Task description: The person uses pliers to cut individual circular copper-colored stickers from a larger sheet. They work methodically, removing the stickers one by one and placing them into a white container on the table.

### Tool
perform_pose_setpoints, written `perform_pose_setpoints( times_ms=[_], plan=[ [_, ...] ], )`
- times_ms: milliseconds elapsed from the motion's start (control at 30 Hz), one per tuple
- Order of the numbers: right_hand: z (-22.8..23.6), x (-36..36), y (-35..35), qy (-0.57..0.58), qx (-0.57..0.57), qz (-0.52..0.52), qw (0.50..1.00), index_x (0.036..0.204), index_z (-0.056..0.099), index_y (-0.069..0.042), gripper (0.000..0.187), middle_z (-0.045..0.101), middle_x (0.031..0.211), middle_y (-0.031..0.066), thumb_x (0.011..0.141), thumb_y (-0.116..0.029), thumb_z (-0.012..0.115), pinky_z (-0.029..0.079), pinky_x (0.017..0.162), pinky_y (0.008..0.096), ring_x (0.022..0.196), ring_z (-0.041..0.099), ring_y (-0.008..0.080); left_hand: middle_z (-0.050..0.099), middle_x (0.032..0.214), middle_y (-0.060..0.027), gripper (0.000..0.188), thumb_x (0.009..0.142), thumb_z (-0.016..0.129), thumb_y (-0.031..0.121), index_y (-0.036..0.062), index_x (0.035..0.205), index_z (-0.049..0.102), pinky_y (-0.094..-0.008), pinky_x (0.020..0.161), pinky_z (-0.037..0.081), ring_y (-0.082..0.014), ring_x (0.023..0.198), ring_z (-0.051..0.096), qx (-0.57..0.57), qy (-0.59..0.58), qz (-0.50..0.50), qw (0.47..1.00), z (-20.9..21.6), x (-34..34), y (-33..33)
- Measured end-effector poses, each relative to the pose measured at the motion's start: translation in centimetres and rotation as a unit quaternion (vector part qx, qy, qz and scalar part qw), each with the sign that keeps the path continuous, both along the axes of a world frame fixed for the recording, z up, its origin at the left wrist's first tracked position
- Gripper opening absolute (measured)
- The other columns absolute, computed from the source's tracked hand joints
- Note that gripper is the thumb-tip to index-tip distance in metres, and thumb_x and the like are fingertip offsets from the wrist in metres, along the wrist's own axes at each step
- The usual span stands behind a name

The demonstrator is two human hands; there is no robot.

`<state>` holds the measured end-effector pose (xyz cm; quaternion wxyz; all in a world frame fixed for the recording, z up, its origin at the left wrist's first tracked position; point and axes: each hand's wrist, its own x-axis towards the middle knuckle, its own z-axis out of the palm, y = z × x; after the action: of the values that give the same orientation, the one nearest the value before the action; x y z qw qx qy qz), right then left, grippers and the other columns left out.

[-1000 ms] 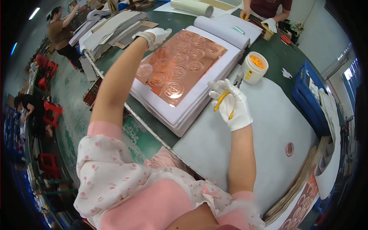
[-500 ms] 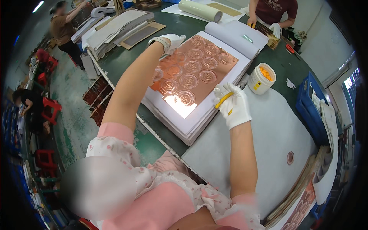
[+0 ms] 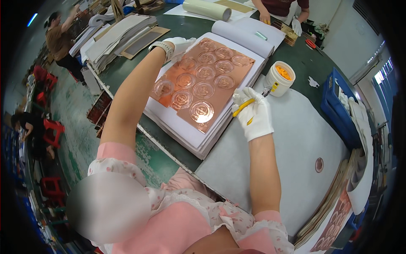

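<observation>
A shiny copper sheet (image 3: 218, 76) with several round embossed medallions lies on a thick stack of white paper (image 3: 177, 133). Along its far left edge my left hand (image 3: 179, 45), in a white glove, grips the sheet. One finger reaches along the corner; the others are partly hidden. To the right of the stack, my gloved right hand (image 3: 254, 114) is closed round yellow-handled pliers (image 3: 243, 107). The pliers' metal jaws point away from me, close by a white tub (image 3: 277, 86) of small orange pieces.
A loose copper disc (image 3: 319, 165) lies on the grey sheet (image 3: 279, 169) to my right. Beyond stand a blue crate (image 3: 338, 114) and red-handled scissors (image 3: 311, 43). Paper piles (image 3: 116, 40) fill the far left. A co-worker's hands (image 3: 297, 27) work across the table.
The whole view has shifted slightly. My right hand with the pliers has come a little nearer the tub. The bright glare on the copper sheet has shrunk; my left hand stays at its edge.
</observation>
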<state>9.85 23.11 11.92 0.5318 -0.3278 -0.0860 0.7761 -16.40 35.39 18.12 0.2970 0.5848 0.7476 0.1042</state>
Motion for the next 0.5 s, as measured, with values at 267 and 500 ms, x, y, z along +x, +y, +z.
perform_pose_setpoints(
  times_ms=[267, 500],
  plan=[
    [-4.5, 5.0, -0.1, 0.032, 0.077, 0.012, 0.996, 0.095, 0.051, -0.005, 0.025, 0.057, 0.088, 0.0104, 0.085, -0.027, 0.055, 0.041, 0.059, 0.0318, 0.068, 0.052, 0.0198, 0.062, 0.091, -0.0186, 0.045, 0.079, 0.048, 0.044, 0.0017, 0.088, 0.063, -0.0410, 0.075, 0.045, -0.0342, 0.086, 0.059, 0.218, 0.270, -0.060, 0.936, 0.4, 3.9, 3.6],
    [-7.8, 7.4, 1.2, 0.152, 0.038, 0.136, 0.978, 0.093, 0.054, -0.005, 0.034, 0.057, 0.080, 0.0095, 0.084, -0.037, 0.055, 0.041, 0.059, 0.0299, 0.064, 0.049, 0.0180, 0.063, 0.090, -0.0153, 0.033, 0.078, 0.048, 0.037, 0.0122, 0.090, 0.067, -0.0377, 0.078, 0.046, -0.0306, 0.086, 0.059, 0.353, 0.225, -0.196, 0.887, 1.0, 17.3, 11.8]
  ],
)
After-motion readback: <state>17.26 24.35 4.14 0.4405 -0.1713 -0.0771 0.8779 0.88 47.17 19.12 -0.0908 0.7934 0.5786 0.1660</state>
